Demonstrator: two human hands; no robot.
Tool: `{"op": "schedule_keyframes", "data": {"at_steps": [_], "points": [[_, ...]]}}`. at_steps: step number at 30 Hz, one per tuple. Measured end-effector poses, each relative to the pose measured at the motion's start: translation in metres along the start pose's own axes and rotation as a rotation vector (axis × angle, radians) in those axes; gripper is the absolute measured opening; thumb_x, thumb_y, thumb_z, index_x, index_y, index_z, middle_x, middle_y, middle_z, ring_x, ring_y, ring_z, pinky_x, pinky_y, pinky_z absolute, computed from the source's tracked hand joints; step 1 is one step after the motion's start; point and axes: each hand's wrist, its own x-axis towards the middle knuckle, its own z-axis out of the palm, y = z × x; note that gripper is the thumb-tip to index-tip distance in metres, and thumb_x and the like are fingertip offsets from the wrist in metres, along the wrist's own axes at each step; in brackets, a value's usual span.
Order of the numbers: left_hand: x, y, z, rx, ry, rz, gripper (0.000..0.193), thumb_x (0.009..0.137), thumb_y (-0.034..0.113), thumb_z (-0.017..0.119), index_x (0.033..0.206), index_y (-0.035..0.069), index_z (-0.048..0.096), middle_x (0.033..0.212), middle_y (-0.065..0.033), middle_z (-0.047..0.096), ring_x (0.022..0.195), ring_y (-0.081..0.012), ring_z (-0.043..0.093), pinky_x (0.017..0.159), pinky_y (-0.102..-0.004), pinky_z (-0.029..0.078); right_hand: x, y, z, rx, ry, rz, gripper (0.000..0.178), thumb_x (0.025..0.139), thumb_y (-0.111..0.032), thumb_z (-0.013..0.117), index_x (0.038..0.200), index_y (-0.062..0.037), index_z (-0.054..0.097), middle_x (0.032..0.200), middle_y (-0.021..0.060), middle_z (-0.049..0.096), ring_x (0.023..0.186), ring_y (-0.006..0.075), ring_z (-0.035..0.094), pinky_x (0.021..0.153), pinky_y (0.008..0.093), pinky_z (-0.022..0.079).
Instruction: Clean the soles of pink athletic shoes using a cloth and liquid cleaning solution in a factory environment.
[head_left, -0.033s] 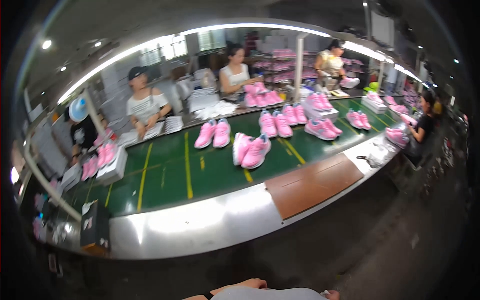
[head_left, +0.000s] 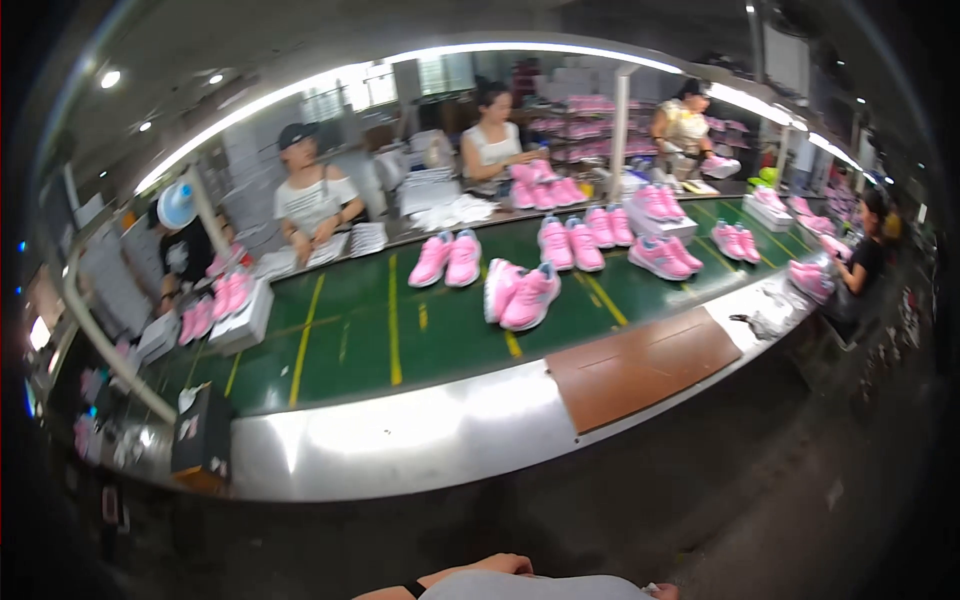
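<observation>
My left hand (head_left: 511, 564) rests low in front of my grey shirt, at the lower edge of the view. A dark band circles that wrist, and its fingers are mostly hidden. Of my right hand (head_left: 663, 591) only a small bit shows past the other side of the shirt. Both hands are well apart from the workbench. Nearest on the green conveyor belt (head_left: 350, 340) is a pair of pink sneakers (head_left: 528, 298), one leaning against the other. Behind it stand more pink pairs (head_left: 445, 260), some of them on white boxes (head_left: 665, 222).
A bare metal ledge (head_left: 400, 440) runs along the belt's near side, with a brown board (head_left: 640, 370) on it. A dark box (head_left: 203, 440) stands at the left end. Several co-workers (head_left: 315, 195) work across the belt; another person (head_left: 868, 250) sits at the right.
The whole scene has shifted slightly right and up in the view, as my head has turned a little. My hands stay in nearly the same place.
</observation>
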Motion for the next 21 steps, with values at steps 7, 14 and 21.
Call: {"op": "schedule_keyframes", "data": {"at_steps": [7, 14, 21], "points": [[-0.077, -0.027, 0.082, 0.242, 0.248, -0.338, 0.038, 0.088, 0.034, 0.053, 0.103, 0.001, 0.060, 0.105, -0.0212, 0.059, 0.096, -0.0347, 0.059, 0.080, -0.0451, 0.048, 0.047, -0.033, 0.037, -0.088, -0.310, -0.310, 0.020, 0.087, -0.018, 0.061, 0.085, 0.0016, 0.064, 0.077, 0.0049, 0.064, 0.069, 0.0179, 0.056, 0.065, 0.0323, 0.047], [-0.167, -0.067, 0.145, 0.250, 0.422, -0.374, 0.034, 0.087, 0.030, 0.053, 0.107, 0.002, 0.055, 0.106, -0.0207, 0.056, 0.104, -0.0351, 0.056, 0.084, -0.0478, 0.046, -0.047, -0.161, 0.116, -0.643, -0.538, -0.350, 0.042, 0.089, -0.028, 0.057, 0.117, 0.0029, 0.055, 0.106, 0.0156, 0.062, 0.099, 0.0254, 0.057, 0.085, 0.0388, 0.045], [-0.328, -0.170, 0.278, -0.195, 0.605, -0.598, 0.042, 0.091, 0.034, 0.044, 0.111, 0.000, 0.058, 0.113, -0.0236, 0.056, 0.106, -0.0373, 0.056, 0.086, -0.0468, 0.047, -0.111, -0.149, 0.279, -0.741, -0.800, -0.331, 0.061, 0.079, -0.038, 0.071, 0.123, -0.0003, 0.052, 0.111, 0.0194, 0.061, 0.100, 0.0289, 0.058, 0.090, 0.0413, 0.043]]}}
